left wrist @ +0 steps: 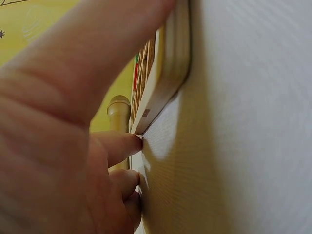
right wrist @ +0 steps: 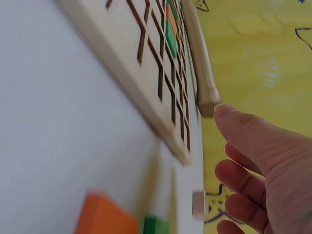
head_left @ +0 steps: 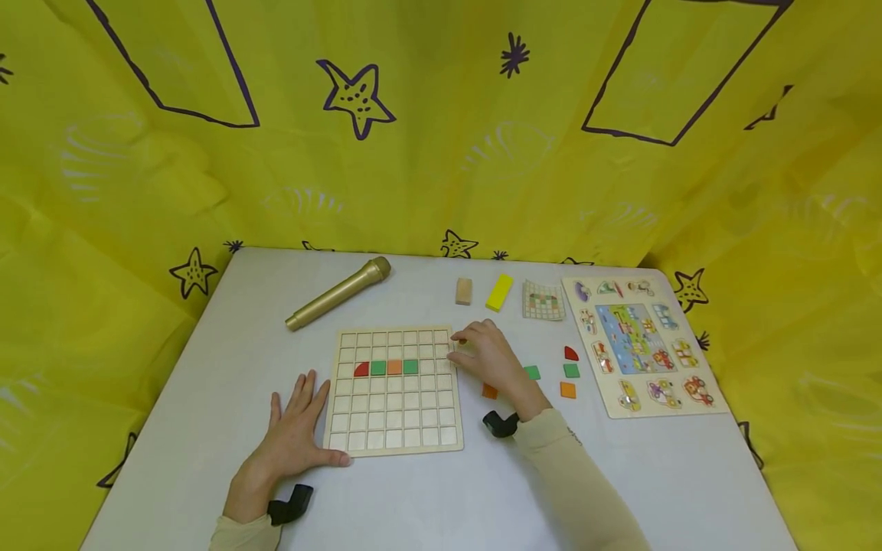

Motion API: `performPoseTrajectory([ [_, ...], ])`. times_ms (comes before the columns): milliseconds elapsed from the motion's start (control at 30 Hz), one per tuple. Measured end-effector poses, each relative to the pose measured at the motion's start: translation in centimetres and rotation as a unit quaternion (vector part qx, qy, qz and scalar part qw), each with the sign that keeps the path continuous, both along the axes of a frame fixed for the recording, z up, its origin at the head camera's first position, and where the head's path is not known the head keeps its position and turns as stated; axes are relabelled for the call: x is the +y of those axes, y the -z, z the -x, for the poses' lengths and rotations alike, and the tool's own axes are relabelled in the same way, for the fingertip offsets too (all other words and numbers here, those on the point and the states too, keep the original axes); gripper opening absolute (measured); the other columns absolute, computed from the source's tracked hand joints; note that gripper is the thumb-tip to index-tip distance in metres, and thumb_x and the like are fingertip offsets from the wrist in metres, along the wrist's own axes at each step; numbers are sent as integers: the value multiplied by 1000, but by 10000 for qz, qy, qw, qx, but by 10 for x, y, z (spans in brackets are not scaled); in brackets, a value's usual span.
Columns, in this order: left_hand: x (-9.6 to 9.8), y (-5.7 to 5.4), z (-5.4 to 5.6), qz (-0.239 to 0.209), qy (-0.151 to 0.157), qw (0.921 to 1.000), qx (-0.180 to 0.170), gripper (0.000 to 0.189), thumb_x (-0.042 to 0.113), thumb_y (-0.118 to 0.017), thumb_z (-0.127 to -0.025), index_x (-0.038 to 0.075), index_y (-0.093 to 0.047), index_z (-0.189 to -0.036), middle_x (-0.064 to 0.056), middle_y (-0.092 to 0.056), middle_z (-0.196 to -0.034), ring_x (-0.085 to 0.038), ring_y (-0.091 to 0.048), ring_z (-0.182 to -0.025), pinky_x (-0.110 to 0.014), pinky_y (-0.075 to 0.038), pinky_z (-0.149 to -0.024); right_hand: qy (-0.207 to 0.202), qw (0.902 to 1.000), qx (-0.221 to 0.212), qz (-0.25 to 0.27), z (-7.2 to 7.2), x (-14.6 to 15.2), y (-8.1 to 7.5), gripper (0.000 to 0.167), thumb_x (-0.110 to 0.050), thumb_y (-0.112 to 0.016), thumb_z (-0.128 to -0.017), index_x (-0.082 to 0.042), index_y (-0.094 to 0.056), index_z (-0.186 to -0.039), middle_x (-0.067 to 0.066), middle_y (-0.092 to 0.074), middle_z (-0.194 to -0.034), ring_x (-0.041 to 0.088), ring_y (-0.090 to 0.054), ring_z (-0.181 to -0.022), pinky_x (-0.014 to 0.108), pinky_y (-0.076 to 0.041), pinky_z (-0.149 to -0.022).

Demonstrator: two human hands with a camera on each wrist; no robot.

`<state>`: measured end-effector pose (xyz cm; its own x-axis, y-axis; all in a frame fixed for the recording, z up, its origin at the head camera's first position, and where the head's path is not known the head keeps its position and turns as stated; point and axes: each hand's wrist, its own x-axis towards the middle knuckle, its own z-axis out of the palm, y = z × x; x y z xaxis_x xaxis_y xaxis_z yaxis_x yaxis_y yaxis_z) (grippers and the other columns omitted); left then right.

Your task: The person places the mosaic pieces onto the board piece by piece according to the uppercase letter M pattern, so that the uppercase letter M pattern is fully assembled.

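Observation:
A square wooden grid board (head_left: 393, 402) lies on the table. One of its rows holds a red quarter-circle tile (head_left: 361, 370), a green tile (head_left: 378, 368), an orange tile (head_left: 395, 366) and another green tile (head_left: 410, 366). My left hand (head_left: 292, 440) rests at the board's left side, fingers spread, its thumb touching the near left corner. Beside the board's upper right edge is my right hand (head_left: 491, 356), thumb and index finger apart. No object shows between those fingers in the right wrist view, where the thumb (right wrist: 243, 124) stands apart from the bent fingers.
Loose tiles lie right of the board, including a red quarter-circle (head_left: 571, 353), a green square (head_left: 571, 371) and an orange square (head_left: 568, 390). Farther back are a gold microphone (head_left: 338, 294), a wooden block (head_left: 464, 291), a yellow block (head_left: 499, 292), a pattern card (head_left: 543, 301) and a picture puzzle (head_left: 592, 295).

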<state>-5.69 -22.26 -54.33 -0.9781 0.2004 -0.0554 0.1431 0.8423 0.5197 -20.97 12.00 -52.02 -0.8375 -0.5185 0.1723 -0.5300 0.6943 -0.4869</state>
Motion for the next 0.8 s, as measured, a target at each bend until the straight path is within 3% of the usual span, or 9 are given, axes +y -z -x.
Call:
performPoseTrajectory([
  [300, -1, 0, 0, 46, -21, 10000, -66, 136, 76, -77, -53, -7, -29, -149, -30, -9, -157, -44, -2, -144, -69, 8, -104, 764, 9952, -525, 328, 7, 53, -3, 31, -27, -77, -86, -5, -73, -108, 3, -65, -99, 22, -48, -96, 37, -42, -82],
  [500, -2, 1, 1, 62, -5, 9999, -115, 136, 76, -77, -54, -7, -28, -150, -30, -7, -157, -43, -1, -145, -68, 10, -105, 1183, 9910, -428, 456, 11, 93, -2, 32, -26, -76, -87, -2, -72, -109, 9, -67, -102, 30, -49, -105, 46, -40, -90],
  [800, 0, -1, 0, 28, -13, 10000, -51, 135, 73, -79, -54, -8, -29, -149, -30, -9, -157, -45, -2, -144, -69, 8, -104, 1666, 9848, -272, 400, 8, 149, -2, 32, -21, -73, -90, 2, -69, -112, 15, -63, -99, 34, -47, -100, 49, -38, -85],
])
